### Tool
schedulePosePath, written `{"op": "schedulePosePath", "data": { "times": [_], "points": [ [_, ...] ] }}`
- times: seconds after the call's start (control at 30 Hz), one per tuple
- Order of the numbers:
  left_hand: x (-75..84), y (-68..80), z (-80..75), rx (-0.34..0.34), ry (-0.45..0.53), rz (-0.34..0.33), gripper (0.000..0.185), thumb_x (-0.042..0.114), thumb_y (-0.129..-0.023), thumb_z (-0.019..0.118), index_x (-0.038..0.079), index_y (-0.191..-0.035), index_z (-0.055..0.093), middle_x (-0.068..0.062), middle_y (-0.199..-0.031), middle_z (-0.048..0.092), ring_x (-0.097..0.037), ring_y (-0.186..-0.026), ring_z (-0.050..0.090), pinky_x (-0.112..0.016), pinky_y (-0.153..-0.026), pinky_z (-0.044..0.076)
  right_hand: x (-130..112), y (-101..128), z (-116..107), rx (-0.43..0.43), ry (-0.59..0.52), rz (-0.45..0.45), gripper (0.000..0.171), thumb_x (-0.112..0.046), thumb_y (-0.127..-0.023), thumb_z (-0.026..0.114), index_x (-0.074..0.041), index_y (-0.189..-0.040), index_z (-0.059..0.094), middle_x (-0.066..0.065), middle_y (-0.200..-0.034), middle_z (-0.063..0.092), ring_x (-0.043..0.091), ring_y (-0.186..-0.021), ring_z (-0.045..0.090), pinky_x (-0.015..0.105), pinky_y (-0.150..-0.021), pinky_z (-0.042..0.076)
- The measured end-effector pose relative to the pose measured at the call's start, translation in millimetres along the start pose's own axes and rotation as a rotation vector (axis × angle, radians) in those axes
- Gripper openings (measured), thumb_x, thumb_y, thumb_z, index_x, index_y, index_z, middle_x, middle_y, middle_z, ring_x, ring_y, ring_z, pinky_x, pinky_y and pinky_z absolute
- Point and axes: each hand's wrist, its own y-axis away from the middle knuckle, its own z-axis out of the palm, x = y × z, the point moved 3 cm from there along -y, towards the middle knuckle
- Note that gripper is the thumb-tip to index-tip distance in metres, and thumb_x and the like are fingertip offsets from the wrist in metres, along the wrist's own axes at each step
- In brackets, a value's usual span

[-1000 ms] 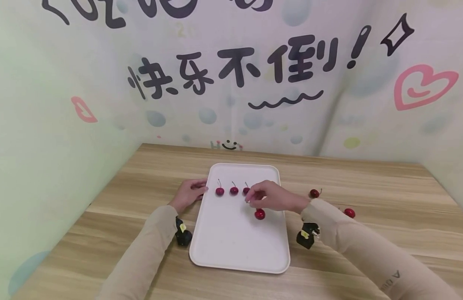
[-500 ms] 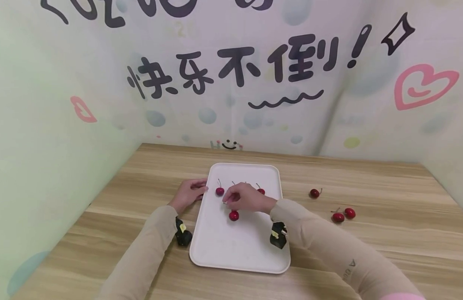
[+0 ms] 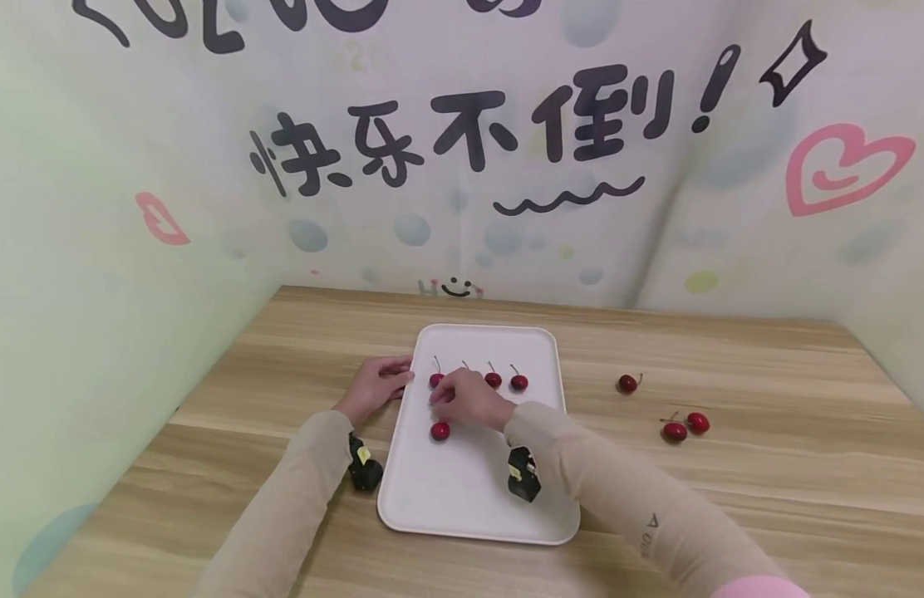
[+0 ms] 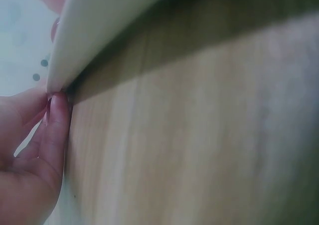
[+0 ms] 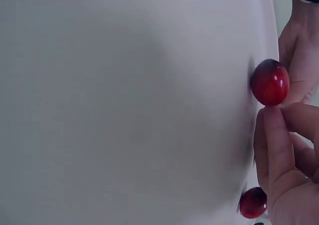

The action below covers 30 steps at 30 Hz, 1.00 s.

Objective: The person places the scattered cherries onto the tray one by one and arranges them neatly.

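Two hands work at the table (image 3: 731, 498). On it lies the tray (image 3: 462, 507), steadied by the left hand (image 3: 374, 388), whose fingers curl against its left edge. The right hand (image 3: 468, 400) pinches the stem of a cherry (image 3: 439, 430), which hangs low over the tray just below a row of cherries (image 3: 505, 381). Risk: a thin stem may slip or snap, letting the round fruit roll. Risk: the knuckles sit close to the row and may knock it. Three loose cherries (image 3: 675, 431) lie well apart, right of the tray.
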Motion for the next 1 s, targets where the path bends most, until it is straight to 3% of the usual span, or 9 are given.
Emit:
{"op": "schedulePosePath", "data": {
  "times": [0.27,0.5,0.7,1.0],
  "points": [
    [0.3,-0.1,0.3,0.004,0.016,0.006,0.037,0.007,-0.087,0.056,-0.001,-0.123,0.05,-0.019,-0.112,0.056,-0.021,-0.092,0.058,-0.029,-0.075,0.051,-4.6,0.8,6.0,0.03,0.017,-0.038,0.013,-0.002,-0.076,0.064,-0.001,-0.089,0.068,0.001,-0.072,0.061,0.009,-0.063,0.051,0.016,-0.056,0.043],
    [0.1,0.6,-0.2,0.01,0.005,-0.031,0.038,0.009,-0.087,0.056,0.003,-0.124,0.05,-0.016,-0.114,0.056,-0.021,-0.093,0.058,-0.028,-0.075,0.051,-3.6,0.6,7.2,0.08,0.022,-0.036,0.015,-0.002,-0.076,0.064,0.0,-0.09,0.068,0.004,-0.08,0.065,0.011,-0.07,0.054,0.018,-0.063,0.046],
    [0.2,0.9,-0.3,0.005,0.006,-0.034,0.038,0.01,-0.087,0.055,0.003,-0.124,0.05,-0.016,-0.114,0.056,-0.022,-0.095,0.058,-0.028,-0.077,0.05,-1.1,-0.2,9.5,0.109,0.011,-0.024,0.014,-0.002,-0.076,0.064,0.001,-0.089,0.067,0.004,-0.076,0.064,0.01,-0.068,0.054,0.017,-0.061,0.047],
    [1.2,1.2,-0.2,0.005,0.004,-0.032,0.037,0.009,-0.088,0.054,0.003,-0.125,0.049,-0.017,-0.114,0.055,-0.023,-0.096,0.057,-0.028,-0.078,0.05,-0.7,-0.3,9.6,0.101,0.008,-0.018,0.014,-0.001,-0.076,0.063,0.001,-0.089,0.067,0.003,-0.077,0.064,0.01,-0.068,0.054,0.017,-0.061,0.046]
  ]
}}
